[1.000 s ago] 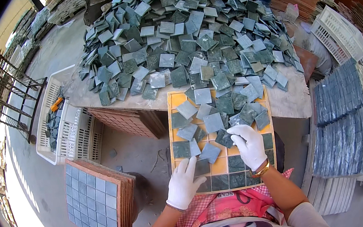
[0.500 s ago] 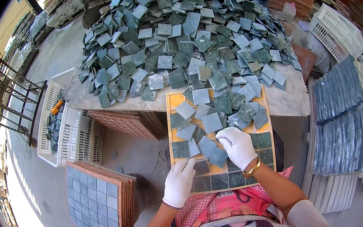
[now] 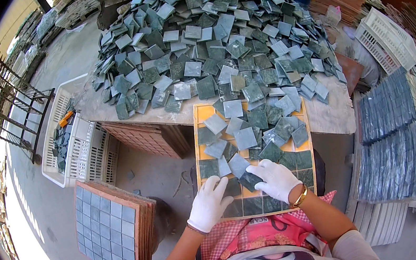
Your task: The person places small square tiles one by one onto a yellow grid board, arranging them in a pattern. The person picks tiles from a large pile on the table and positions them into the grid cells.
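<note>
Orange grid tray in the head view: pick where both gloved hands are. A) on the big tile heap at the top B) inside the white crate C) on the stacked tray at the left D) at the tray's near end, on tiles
D: the left hand and right hand lie on green tiles at the near end of the orange grid tray.

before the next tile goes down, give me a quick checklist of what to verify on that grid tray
1. Left hand steadies the yellow grid tray at its near left edge: ok.
2. Right hand on a dark loose tile: ok; grip cannot tell.
3. Empty slots remain in the tray: ok, yellow shows.
4. Near rows seated flat: cannot tell, hands cover them.
5. Loose tiles lie sorted: not ok, jumbled.
6. Tile pile on the table behind: ok.
</note>
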`<state>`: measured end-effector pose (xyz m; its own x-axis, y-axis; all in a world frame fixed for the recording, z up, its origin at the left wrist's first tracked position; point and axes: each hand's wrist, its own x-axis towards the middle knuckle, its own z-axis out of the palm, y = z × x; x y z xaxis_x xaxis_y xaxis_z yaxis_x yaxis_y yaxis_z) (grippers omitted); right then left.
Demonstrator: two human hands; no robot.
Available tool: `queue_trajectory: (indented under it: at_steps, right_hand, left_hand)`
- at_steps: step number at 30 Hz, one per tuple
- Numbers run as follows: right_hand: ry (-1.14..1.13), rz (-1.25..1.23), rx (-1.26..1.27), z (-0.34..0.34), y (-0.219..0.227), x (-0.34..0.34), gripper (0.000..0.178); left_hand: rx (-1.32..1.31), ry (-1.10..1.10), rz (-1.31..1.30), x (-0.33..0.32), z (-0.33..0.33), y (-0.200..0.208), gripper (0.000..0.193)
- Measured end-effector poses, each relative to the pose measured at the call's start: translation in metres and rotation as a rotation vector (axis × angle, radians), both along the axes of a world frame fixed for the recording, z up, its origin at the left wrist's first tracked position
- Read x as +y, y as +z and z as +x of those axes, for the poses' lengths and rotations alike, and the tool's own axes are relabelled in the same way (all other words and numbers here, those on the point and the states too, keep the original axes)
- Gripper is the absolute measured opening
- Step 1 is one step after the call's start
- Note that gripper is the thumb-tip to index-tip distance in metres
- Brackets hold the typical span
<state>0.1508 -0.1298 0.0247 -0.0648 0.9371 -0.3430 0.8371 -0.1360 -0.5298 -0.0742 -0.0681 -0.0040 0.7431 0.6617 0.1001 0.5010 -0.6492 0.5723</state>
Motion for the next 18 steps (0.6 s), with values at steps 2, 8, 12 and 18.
queue_trajectory:
  at_steps: [2, 8, 12, 18]
  right_hand:
    - [0.028, 0.188, -0.056, -0.005, 0.003, -0.001, 0.050]
    - [0.206, 0.253, -0.113, -0.011, -0.011, -0.004, 0.059]
    - [0.190, 0.408, -0.062, -0.006, -0.014, -0.012, 0.049]
    - [0.034, 0.313, -0.190, -0.020, -0.016, -0.024, 0.047]
  left_hand:
    - [-0.021, -0.035, -0.001, 0.002, -0.001, 0.001, 0.051]
    - [-0.074, -0.082, -0.015, 0.005, -0.003, 0.000, 0.054]
    - [-0.083, -0.103, -0.049, 0.009, -0.004, 0.002, 0.056]
    - [-0.071, 0.017, -0.045, 0.000, -0.002, -0.008, 0.054]
